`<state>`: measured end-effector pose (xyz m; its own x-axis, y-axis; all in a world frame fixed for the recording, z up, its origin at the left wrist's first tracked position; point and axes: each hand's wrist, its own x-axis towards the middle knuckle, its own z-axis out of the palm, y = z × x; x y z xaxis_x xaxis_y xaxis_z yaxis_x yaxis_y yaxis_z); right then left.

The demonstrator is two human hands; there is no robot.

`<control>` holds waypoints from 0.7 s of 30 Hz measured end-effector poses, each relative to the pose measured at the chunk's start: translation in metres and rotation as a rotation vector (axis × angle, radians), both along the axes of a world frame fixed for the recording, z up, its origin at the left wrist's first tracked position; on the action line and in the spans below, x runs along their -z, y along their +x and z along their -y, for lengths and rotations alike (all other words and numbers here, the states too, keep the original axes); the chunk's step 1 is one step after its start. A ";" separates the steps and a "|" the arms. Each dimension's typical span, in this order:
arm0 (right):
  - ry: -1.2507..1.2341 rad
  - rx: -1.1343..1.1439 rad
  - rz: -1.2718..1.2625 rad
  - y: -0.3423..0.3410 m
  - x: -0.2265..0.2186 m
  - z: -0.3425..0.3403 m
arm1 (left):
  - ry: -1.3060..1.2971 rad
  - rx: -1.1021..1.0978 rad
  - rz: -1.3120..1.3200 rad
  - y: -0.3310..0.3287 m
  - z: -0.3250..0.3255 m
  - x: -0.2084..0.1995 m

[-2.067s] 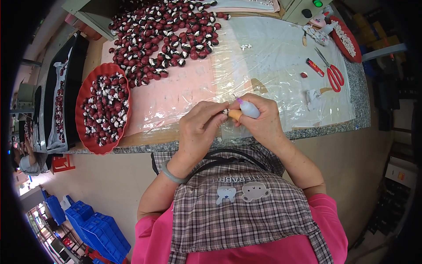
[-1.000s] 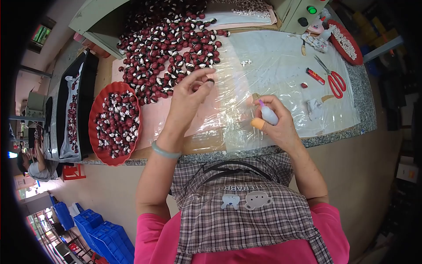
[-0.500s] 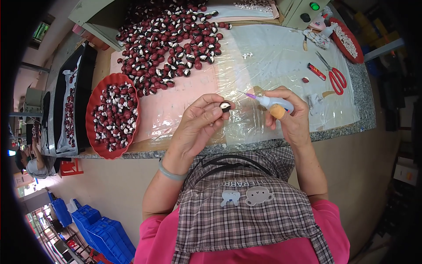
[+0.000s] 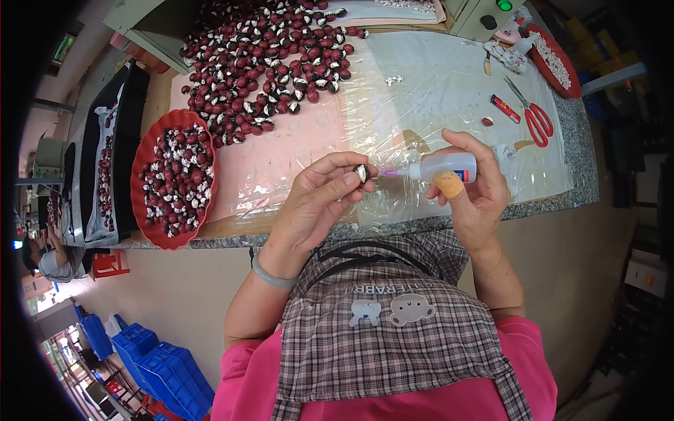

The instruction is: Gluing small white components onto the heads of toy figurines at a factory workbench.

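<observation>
Between the thumb and fingers of my left hand (image 4: 316, 196) is a small dark round piece (image 4: 361, 173) with a white patch turned up. My right hand (image 4: 484, 200), its thumb wrapped in tan tape, is closed round a translucent squeeze bottle (image 4: 449, 167). The bottle lies sideways, its thin purple-based nozzle (image 4: 393, 172) pointing left at the piece. Whether the tip touches the piece I cannot tell. Beyond my left hand spreads a heap of dark-red, black and white balls (image 4: 281, 70).
A red scalloped tray (image 4: 139, 200) of balls and white bits stands at left, beside a black tray (image 4: 130, 119). White bits (image 4: 394, 81) lie on the plastic sheet. To the right are red-handled scissors (image 4: 539, 126), a red tube (image 4: 505, 109), a loose ball (image 4: 487, 122) and a red dish (image 4: 574, 90).
My right hand has tipped the bottle level and brought its nozzle down to the piece. My left hand has turned the piece slightly, staying nearly in place.
</observation>
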<state>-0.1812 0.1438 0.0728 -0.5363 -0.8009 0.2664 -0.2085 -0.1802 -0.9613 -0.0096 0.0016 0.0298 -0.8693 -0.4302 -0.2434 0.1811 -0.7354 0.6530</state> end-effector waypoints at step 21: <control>0.079 0.046 -0.312 0.004 0.003 -0.002 | -0.002 0.024 0.028 -0.002 -0.002 0.005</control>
